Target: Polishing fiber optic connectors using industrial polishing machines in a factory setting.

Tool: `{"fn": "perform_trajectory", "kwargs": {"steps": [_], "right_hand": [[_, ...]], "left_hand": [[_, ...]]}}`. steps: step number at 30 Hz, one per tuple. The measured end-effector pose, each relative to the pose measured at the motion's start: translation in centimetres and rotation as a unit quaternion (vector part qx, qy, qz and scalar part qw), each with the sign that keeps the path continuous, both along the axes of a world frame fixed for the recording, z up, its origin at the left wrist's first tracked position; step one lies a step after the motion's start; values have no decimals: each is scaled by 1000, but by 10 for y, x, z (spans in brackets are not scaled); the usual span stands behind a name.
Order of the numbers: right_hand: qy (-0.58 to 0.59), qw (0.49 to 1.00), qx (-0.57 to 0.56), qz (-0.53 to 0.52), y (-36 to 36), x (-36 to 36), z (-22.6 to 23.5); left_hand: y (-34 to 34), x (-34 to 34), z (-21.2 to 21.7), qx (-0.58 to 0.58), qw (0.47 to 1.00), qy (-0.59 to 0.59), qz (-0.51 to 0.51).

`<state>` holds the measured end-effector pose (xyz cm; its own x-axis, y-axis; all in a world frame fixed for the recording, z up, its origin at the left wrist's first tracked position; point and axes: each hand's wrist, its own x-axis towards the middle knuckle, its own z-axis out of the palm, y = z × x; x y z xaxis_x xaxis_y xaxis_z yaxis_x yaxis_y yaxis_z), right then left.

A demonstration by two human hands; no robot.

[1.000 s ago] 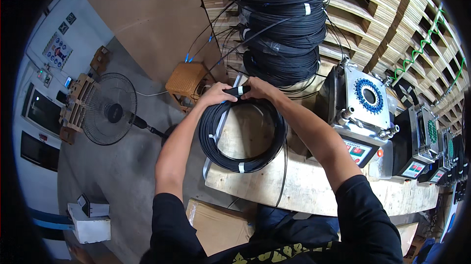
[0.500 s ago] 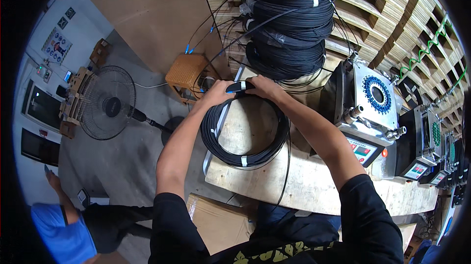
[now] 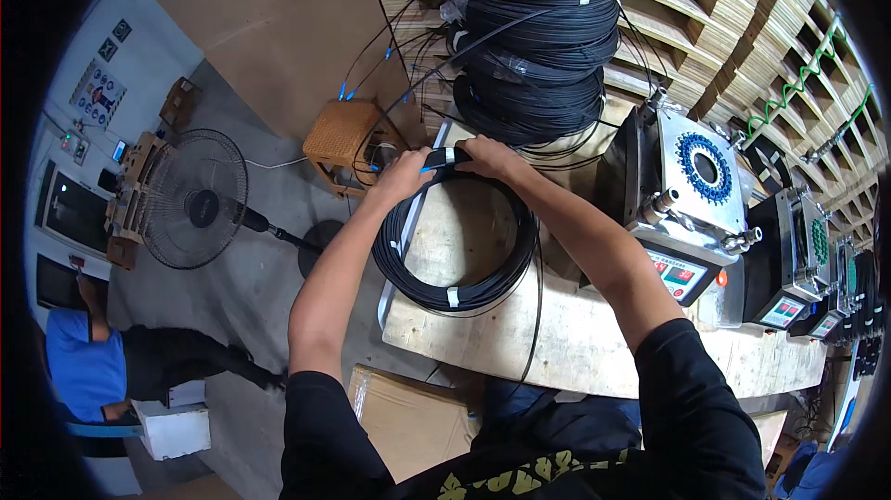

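Observation:
A round coil of thin black cable (image 3: 436,288) lies flat on a worn wooden workbench (image 3: 575,342). White ties bind it at a few spots. My left hand (image 3: 406,171) grips the coil's far edge from the left. My right hand (image 3: 489,156) grips the same far edge from the right, and a white tie shows between the two hands. A loose black strand runs from the coil down over the bench's near edge.
A tall stack of black cable coils (image 3: 534,31) stands just behind my hands. A metal machine with a blue ring (image 3: 691,184) sits to the right, with more like it beyond. A wicker stool (image 3: 343,133), a standing fan (image 3: 195,198), cardboard box (image 3: 408,416) and a seated person (image 3: 93,365) are around.
Both hands stay at the coil's far edge. The view has shifted slightly, and a person in blue has come into sight at the lower left.

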<state>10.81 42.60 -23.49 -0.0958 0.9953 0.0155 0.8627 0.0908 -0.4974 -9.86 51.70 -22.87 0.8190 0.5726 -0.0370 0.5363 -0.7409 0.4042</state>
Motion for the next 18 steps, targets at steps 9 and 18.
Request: {"fn": "perform_trajectory", "kwargs": {"steps": [9,18], "right_hand": [[-54,969,224,-89,-92,-19,30],[6,997,24,67,-293,-49,42]], "left_hand": [[-31,-38,1,43,993,-107,19],[-162,-66,64,87,966,-243,-31]]}}
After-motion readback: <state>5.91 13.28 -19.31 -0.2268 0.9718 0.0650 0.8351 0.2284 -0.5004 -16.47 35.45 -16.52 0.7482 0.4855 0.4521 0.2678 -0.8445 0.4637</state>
